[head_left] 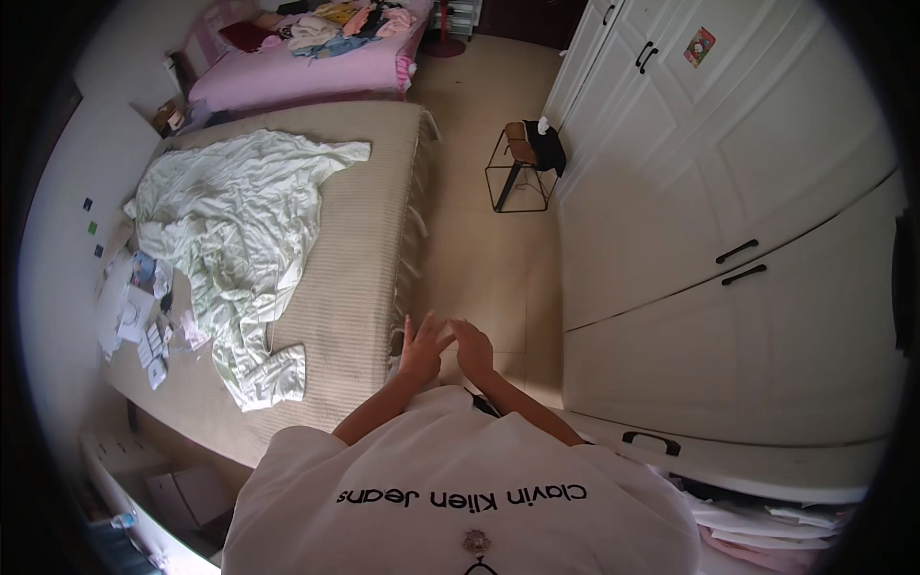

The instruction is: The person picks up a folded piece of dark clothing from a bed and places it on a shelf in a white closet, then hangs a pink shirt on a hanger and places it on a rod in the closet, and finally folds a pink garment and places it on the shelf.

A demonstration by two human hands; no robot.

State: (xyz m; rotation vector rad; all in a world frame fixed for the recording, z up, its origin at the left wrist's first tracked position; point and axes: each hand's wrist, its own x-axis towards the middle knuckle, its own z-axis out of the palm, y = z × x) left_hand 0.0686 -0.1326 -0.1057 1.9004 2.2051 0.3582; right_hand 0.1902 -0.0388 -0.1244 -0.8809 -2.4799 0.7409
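My left hand (421, 357) and my right hand (473, 350) are held together in front of my body, above the floor by the bed's near right edge. The left hand is open, its fingers spread and pointing away from me. My right hand is loosely bent, with its fingertips touching or very near the left fingers. No object shows in either hand. On the bed to my left lies a crumpled pale green and white cloth (240, 211), perhaps a bed cover, with one end stretching toward me.
A ribbed beige cover (359, 259) lies over the bed. White wardrobes (690, 230) line the right side. A black-framed stool (517, 172) with dark cloth on it stands by them. Beyond is a pink bed (297, 77) heaped with clothes. Papers and small items (144, 316) lie along the left wall.
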